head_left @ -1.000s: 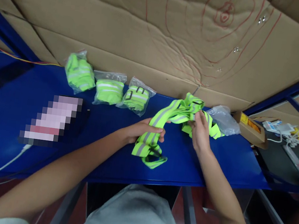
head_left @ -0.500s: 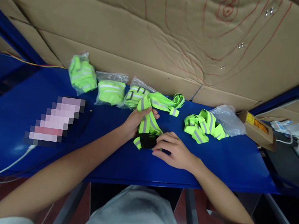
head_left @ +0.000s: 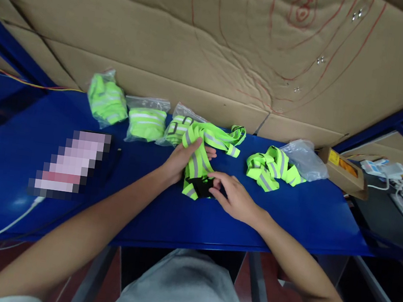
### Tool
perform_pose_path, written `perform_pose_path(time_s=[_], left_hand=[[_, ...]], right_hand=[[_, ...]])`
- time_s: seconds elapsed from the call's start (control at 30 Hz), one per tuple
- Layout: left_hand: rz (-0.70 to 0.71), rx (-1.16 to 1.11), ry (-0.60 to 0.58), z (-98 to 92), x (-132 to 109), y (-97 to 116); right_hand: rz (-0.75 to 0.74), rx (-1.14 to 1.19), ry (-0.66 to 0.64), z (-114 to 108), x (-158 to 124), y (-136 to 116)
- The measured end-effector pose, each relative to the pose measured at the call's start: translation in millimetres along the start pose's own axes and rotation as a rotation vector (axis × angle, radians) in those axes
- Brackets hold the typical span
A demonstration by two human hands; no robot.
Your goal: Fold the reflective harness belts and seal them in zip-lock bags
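A neon-green reflective strap vest [head_left: 207,149] lies on the blue table [head_left: 288,222] in front of me. My left hand [head_left: 181,161] grips its straps from the left, fingers curled round them. My right hand [head_left: 232,197] presses fingertips on the vest's black patch [head_left: 200,186] at the near end. A second loose green strap vest [head_left: 271,167] lies bunched to the right, untouched.
Three bagged green vests [head_left: 146,121] line the back of the table, against a cardboard wall [head_left: 215,49]. An empty clear bag [head_left: 304,157] and a small cardboard box [head_left: 343,172] sit at right. A blurred-out object [head_left: 71,163] lies at left, with a white cable [head_left: 10,222].
A second ago both hands held one long bundle at centre right. Now part lies bunched at right, and the hands work the other vest nearer the centre. My right hand came to its black patch.
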State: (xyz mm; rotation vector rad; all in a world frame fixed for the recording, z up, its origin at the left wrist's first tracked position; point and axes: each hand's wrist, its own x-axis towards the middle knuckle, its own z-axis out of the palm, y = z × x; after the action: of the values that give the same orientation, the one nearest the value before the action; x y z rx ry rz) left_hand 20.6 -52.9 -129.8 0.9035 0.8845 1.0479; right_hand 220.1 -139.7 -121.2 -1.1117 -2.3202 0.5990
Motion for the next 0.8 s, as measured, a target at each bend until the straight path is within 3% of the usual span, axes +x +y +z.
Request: perform_pose_path(time_s=[0.17,0.37,0.47,0.57,0.63,0.7,0.73,0.8], left_hand=[[0.111,0.126,0.048,2.4,3,-8],[0.442,0.310,0.249,-3.7,7,-19],[0.613,0.446,0.271,-2.8,-2,-8],[0.906,0.831,0.253,3.5,-24,13],[0.999,1.070,0.151,8.4,-42,25],[1.024,1.348,-0.220,11.0,-61,30],[0.993,1.491,-0.314,10.9,-70,30],[0.943,1.675,-0.383,7.4,-84,24]], right_hand=[[0.019,-0.136,-0.117,4,0,8],[-0.080,-0.129,-0.170,0,-2,8],[-0.094,-0.151,-0.142,1,-2,8],[-0.075,-0.169,-0.112,1,0,10],[-0.054,-0.172,-0.103,0,1,13],[-0.043,-0.171,-0.101,-1,2,16],[-0.043,-0.172,-0.101,-2,2,18],[-0.051,-0.179,-0.096,-2,2,19]])
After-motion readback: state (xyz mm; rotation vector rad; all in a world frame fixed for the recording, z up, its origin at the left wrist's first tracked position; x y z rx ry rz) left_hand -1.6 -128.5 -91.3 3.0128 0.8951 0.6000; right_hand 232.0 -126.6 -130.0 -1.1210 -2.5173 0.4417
